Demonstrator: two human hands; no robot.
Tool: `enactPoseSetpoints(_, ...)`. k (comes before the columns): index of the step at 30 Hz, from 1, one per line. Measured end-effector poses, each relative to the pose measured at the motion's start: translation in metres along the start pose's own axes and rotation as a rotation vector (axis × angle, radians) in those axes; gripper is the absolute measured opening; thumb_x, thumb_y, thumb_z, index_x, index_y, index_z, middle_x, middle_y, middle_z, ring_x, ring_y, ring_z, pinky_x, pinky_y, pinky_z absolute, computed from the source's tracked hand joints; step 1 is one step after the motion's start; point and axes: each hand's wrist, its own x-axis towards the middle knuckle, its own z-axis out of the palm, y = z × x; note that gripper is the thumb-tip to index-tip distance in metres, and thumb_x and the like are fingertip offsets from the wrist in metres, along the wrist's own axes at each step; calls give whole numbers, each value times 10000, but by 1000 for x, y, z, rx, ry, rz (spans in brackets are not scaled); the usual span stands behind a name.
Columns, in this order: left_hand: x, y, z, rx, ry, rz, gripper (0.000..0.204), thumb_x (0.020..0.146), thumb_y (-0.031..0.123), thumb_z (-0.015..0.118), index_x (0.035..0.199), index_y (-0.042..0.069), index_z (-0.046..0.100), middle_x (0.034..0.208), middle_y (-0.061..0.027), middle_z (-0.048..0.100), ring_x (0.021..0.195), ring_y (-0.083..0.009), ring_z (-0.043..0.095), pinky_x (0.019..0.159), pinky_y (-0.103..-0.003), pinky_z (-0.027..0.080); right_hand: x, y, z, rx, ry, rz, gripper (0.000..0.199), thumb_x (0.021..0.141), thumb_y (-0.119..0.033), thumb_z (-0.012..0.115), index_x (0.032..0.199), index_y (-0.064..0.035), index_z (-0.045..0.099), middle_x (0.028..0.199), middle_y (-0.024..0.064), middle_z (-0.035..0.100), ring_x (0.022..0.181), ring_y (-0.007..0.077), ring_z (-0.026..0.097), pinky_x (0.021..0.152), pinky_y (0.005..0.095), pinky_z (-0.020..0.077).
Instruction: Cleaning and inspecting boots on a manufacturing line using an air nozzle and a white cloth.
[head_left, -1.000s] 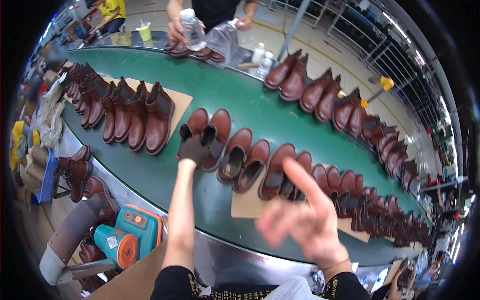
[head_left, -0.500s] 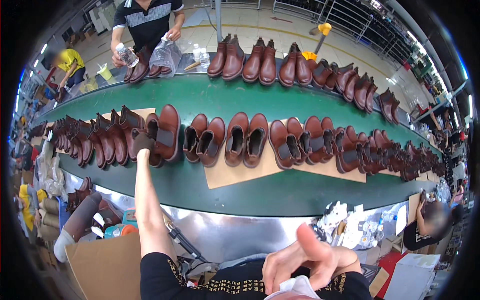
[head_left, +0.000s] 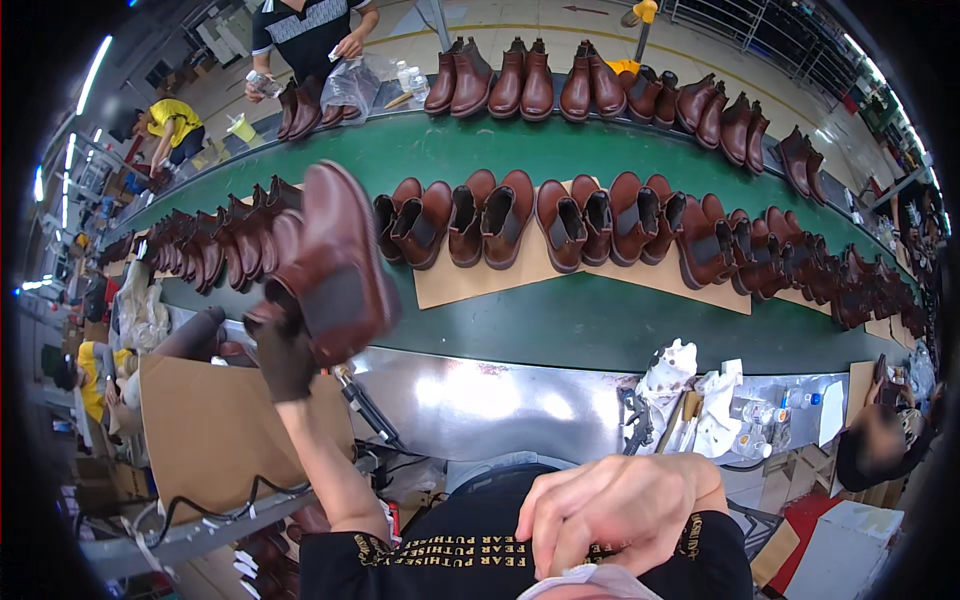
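Carrying a boot one-handed, close to easy knocks

Holds a reddish-brown boot (head_left: 345,240) in the gloved left hand (head_left: 285,360), in the air over the near side of the green bench (head_left: 560,315), toe up and tilted. Has the left grip closed about the heel and opening end, with part of a second boot (head_left: 262,315) just beside; cannot tell the depth of the fingers, nor the firmness of any hold on this other one. Has the right hand (head_left: 625,505) loosely curled in front of the chest, palm out of sight; cannot tell its exact closure or contents.

Could scuff the leather against the row of upright boots (head_left: 235,240) to the left by swinging low or wide. Could topple the nearest pair (head_left: 420,225) to the right by rolling the wrist outward; overlaps it slightly in this view, without showing the true gap. Could drop the boot by trusting to one hand on a smooth upper. Could also snag the forearm on the black tool (head_left: 367,405) by the metal ledge (head_left: 470,385), or mark the leather on the cardboard (head_left: 230,430), by dipping carelessly.
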Motion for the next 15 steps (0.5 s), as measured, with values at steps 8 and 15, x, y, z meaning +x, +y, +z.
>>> enactPoseSetpoints(8, -149, 113, 107, 105, -506, 145, 263, 848, 217, 455, 742, 32, 609, 678, -219, 592, 643, -412, 587, 580, -501, 451, -48, -33, 34, 453, 583, 424, 910, 777, 34, 631, 1384, 95, -44, 785, 160, 659, 799, 273, 607, 781, 422, 450)
enactPoseSetpoints(15, -198, 116, 137, 99, -584, 144, 277, 822, 308, 542, 702, 70, 620, 625, -166, 608, 592, -349, 613, 543, -462, 482, -66, -27, 30, 485, 387, 70, 843, 816, 64, 556, 1367, 118, -79, 800, 146, 665, 842, 259, 606, 817, 389, 422)
